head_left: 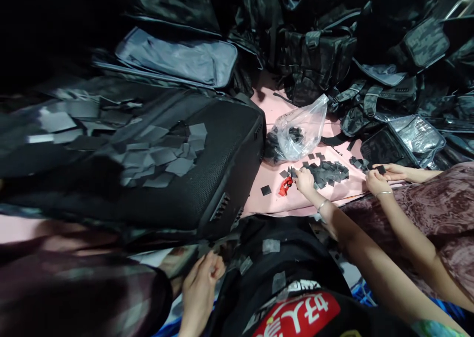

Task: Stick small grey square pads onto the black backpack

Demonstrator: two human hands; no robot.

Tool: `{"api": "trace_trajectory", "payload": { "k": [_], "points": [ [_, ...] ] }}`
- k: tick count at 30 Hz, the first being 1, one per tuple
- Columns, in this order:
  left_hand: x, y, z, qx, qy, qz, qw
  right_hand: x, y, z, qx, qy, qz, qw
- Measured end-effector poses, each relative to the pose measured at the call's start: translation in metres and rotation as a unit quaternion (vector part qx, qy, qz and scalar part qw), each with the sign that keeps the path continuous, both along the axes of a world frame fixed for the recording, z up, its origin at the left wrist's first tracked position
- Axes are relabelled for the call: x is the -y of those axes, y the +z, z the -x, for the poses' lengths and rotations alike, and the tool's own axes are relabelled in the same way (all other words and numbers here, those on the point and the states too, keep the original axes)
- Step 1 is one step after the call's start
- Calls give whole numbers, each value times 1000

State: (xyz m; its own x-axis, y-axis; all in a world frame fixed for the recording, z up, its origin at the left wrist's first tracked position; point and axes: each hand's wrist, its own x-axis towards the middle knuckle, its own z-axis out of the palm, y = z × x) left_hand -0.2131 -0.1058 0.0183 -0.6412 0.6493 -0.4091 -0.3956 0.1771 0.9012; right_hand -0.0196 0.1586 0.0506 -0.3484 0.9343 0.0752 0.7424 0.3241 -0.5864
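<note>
My left hand (202, 285) is low, in front of my lap, with its fingers curled in; whatever they hold, if anything, is hidden. My right hand (304, 180) reaches onto the pink surface (274, 201). Its fingertips are pinched on a small dark square (294, 172) at the left end of a pile of dark squares (328, 173). Red-handled snips (285, 186) lie just left of these fingers. A single dark square (265, 190) rests farther left.
A large black mesh-backed bag (174, 193) fills the left, with grey square pieces (159, 154) on it. A clear plastic bag (301, 129) stands behind the pile. On the right, a co-worker's hands (379, 179) hold a dark square. Camouflage backpacks (318, 55) line the back.
</note>
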Motion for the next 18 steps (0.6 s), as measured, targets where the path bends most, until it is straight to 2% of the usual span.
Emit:
{"api": "trace_trajectory", "payload": {
  "k": [2,5,8,11,13,15,18],
  "points": [
    [4,-5,1,-2,-18,21,1000,-8,-2,2,13,-10,13,1000],
    [-10,-15,-10,-49,-105,31,993,-17,-8,5,25,-16,37,999],
    [-46,-22,-30,-141,-215,-5,966,-23,-15,2,28,-23,50,998],
    [-92,-29,-55,-270,-309,-29,912,-17,-23,-5,26,-32,51,998],
    [-120,-35,-70,-303,-331,-34,893,-3,-33,-11,23,-32,48,998],
    [-142,-42,-82,-306,-336,-38,890,17,-45,-15,21,-22,49,998],
    [-160,-53,-92,-304,-331,-35,893,42,-63,-21,16,4,55,998]
  ]
}}
